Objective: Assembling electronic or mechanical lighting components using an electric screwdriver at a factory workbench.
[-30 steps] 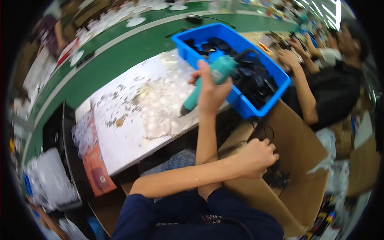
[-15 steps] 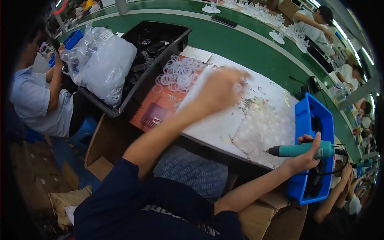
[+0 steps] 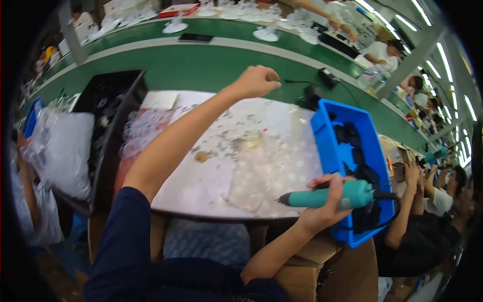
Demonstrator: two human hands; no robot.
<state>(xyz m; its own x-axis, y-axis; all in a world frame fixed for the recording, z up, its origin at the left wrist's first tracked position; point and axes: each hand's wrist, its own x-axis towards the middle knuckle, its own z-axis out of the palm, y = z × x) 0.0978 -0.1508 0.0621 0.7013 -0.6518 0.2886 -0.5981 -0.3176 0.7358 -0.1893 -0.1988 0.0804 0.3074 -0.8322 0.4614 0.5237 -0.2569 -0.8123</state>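
Note:
My right hand [image 3: 326, 210] is wrapped round a teal electric screwdriver [image 3: 358, 194], held level with its dark tip pointing left over the near edge of the white work board [image 3: 193, 178]. A black cord runs from its back end. My left arm stretches far forward. My left hand [image 3: 255, 82] hovers at the board's far edge, fingers curled and pinched together; whatever they hold, if anything, is too small to make out. Below it, many small dark screws [image 3: 221, 136] lie scattered over the board, beside a crumpled clear plastic sheet [image 3: 261, 176].
To the right stands a blue bin [image 3: 322, 126] with black parts. At the left, a black crate [image 3: 118, 118] carries a stuffed clear bag [image 3: 68, 151], with translucent rings [image 3: 143, 128] beside it. Beyond are black adapters [image 3: 312, 93] and a green conveyor [image 3: 221, 60]. Co-workers sit around.
My view has turned left-to-right, so the board sits further left. My left hand has moved from over the board to its far edge. The screwdriver stays in my right hand.

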